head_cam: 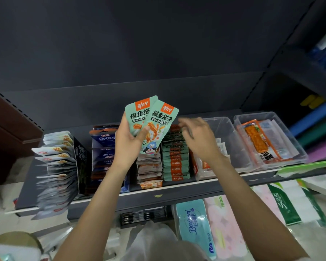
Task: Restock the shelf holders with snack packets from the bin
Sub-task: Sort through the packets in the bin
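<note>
My left hand [128, 142] grips two mint-green snack packets [152, 121] with orange logos, fanned upright above the shelf. My right hand [198, 136] hovers just right of them, fingers loosely bent and blurred, over the back of a row of matching green packets [175, 162] standing in a shelf holder. It holds nothing that I can see. Left of that row stands a stack of orange-and-grey packets [150, 170].
The dark shelf [177, 193] also carries white sachets [56, 166] fanned at the left, blue packets [104, 147], and two clear bins [271, 140] at the right, one with an orange snack. Tissue packs [194, 227] lie below. A white plastic bag [154, 240] sits near my arms.
</note>
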`<state>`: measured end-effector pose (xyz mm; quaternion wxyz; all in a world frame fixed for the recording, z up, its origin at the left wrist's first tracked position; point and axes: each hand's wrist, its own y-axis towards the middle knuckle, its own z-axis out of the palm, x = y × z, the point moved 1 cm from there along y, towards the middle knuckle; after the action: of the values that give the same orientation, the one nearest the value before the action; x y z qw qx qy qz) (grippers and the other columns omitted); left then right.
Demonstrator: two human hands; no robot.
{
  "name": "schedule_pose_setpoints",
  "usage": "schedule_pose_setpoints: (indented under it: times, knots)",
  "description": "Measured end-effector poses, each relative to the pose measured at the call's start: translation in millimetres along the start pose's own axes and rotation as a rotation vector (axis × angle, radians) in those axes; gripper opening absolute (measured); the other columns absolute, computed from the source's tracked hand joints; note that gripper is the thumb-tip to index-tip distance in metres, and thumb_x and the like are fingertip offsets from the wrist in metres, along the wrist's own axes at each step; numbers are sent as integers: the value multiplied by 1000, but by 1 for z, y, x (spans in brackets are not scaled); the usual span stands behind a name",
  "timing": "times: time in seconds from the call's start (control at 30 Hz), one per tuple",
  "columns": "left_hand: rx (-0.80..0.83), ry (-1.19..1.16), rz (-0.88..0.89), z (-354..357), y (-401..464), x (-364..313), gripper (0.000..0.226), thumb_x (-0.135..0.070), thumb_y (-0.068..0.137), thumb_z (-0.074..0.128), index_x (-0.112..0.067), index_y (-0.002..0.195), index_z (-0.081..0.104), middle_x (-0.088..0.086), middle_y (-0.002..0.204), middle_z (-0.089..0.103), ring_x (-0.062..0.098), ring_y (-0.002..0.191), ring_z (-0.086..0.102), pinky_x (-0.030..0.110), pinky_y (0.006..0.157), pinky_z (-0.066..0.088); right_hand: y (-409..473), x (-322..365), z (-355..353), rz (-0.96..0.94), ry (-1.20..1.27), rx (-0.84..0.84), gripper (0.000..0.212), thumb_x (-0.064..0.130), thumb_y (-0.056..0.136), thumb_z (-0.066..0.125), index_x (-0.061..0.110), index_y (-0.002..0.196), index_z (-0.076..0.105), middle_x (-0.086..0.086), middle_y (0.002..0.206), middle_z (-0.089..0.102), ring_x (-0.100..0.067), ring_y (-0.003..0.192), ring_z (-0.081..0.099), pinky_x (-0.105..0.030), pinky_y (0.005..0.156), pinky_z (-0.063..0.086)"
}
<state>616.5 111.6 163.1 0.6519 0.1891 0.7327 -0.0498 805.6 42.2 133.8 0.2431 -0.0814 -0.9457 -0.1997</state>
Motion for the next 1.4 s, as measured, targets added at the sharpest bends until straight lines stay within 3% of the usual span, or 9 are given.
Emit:
schedule_pose_setpoints:
  times: [0.1, 0.17, 0.33, 0.5, 0.8, 0.93, 1.03, 1.3, 1.4]
  knots:
    - [78, 18, 29, 6, 5, -4, 40, -3, 87, 64, -20, 118, 46, -16, 104, 62, -5, 95, 64, 16, 73, 53, -1, 16, -25, 164, 555, -15, 53, 27, 86, 67, 30, 132, 39, 12, 122, 56, 2, 108, 53, -16, 87, 45]
    - [127, 37, 58, 11, 8, -9, 42, -3, 86, 65, -20, 119, 46, -15, 105, 62, -4, 96, 63, 17, 75, 53, 1, 21, -33, 172, 552, 0, 55, 23, 81, 73, 31, 125, 42, 12, 112, 59, 8, 97, 57, -10, 76, 48]
    - [93, -46, 97, 17, 9, -16, 29, -10, 90, 60, -27, 111, 49, -16, 104, 63, -4, 97, 63, 15, 76, 52, -2, 4, -41, 163, 512, -214, 15, 16, 88, 66, 4, 97, 61, -5, 101, 65, -12, 93, 67, -28, 64, 59]
    - [-100, -196, 38, 0, 13, -10, 20, -15, 92, 58, -31, 103, 52, -8, 104, 66, 12, 101, 65, 31, 86, 53, -21, -13, -45, 184, 677, -299, 11, 12, 91, 60, 21, 97, 59, -2, 101, 66, -14, 92, 68, -23, 72, 57]
    - [-102, -513, -62, 13, 27, -17, 24, -2, 96, 48, -24, 100, 55, -16, 87, 72, 1, 85, 67, 18, 70, 51, -33, -38, -18, -80, 132, -134, 9, 2, 85, 63, 9, 92, 65, 0, 88, 64, -2, 83, 56, -22, 73, 52]
    - [25, -374, -16, 31, 34, -16, 18, -7, 94, 53, -24, 99, 56, -12, 94, 69, 0, 88, 67, 18, 72, 52, -26, -28, -6, -216, -82, -18, 24, -4, 76, 70, 12, 94, 68, -2, 91, 68, -21, 82, 65, -38, 65, 57]
    - [159, -127, 59, 40, 39, -6, 15, -13, 91, 60, -25, 99, 58, -11, 100, 66, 0, 92, 65, 22, 76, 54, -22, -20, 5, -252, -251, 62, 38, -4, 63, 78, 15, 95, 71, -3, 92, 72, -25, 78, 67, -37, 54, 57]
    - [291, 389, 175, 46, 48, 39, 14, -20, 85, 70, -26, 97, 68, -15, 94, 69, 8, 87, 65, 30, 77, 54, -28, -18, 4, -137, -206, 4, 15, 13, 82, 68, 16, 97, 68, 0, 93, 70, -22, 75, 68, -31, 58, 54]
    - [336, 600, 206, 44, 51, 43, 22, -29, 86, 68, -19, 105, 72, -5, 107, 69, 14, 104, 57, 32, 92, 46, -29, -20, -1, -95, -183, -99, 7, 15, 87, 62, 16, 93, 66, 2, 88, 67, -19, 69, 64, -27, 53, 49]
